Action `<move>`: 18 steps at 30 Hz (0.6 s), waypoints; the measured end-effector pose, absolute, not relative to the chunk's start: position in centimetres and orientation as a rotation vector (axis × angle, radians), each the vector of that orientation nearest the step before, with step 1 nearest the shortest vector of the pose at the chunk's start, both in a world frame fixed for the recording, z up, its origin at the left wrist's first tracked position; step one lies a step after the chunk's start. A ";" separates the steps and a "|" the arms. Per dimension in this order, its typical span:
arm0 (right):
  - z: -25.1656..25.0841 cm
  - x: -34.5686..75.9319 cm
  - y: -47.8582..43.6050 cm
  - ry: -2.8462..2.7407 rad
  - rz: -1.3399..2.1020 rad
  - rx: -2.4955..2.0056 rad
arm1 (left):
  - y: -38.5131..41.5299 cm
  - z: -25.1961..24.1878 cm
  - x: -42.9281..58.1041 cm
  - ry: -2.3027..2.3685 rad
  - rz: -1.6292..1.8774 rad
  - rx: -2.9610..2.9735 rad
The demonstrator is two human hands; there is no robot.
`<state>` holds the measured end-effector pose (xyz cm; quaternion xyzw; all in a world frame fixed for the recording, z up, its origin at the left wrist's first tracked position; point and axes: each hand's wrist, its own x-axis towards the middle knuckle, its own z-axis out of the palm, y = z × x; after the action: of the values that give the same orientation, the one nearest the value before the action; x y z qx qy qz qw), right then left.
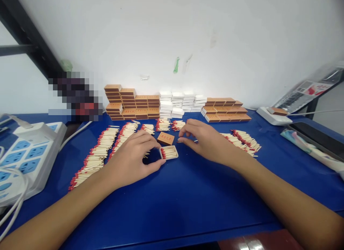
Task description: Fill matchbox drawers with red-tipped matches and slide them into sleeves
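A small white matchbox tray lies on the blue table, holding a layer of red-tipped matches. My left hand is closed on its left end, forefinger at the back corner and thumb at the front. Just behind the tray rests an orange-brown matchbox sleeve. My right hand hovers right of the sleeve, thumb and forefinger brought close together. A tiny reddish tip shows at that thumb, but what the fingers hold is too small to make out.
Rows of loose matches lie left, with more match piles right. Along the wall stand stacked brown matchboxes, white trays and more brown boxes. A power strip is left; a dark phone-like object is right.
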<state>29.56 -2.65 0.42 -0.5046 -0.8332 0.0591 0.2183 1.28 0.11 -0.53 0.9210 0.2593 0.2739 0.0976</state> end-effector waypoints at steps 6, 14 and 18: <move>-0.9 31.4 -1.1 -2.386 0.254 -1.481 | 0.0 -0.3 1.2 0.786 0.782 2.748; -2.0 31.7 0.2 -2.289 0.147 -1.469 | 0.0 -0.5 1.2 0.781 0.787 2.745; -2.1 31.9 0.4 -2.275 0.096 -1.482 | 0.1 -0.5 1.2 0.783 0.782 2.736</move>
<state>31.87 0.37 -2.07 -0.5334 -0.8185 0.0345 0.2106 1.20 0.05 -0.51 0.9229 0.2641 0.2636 0.0948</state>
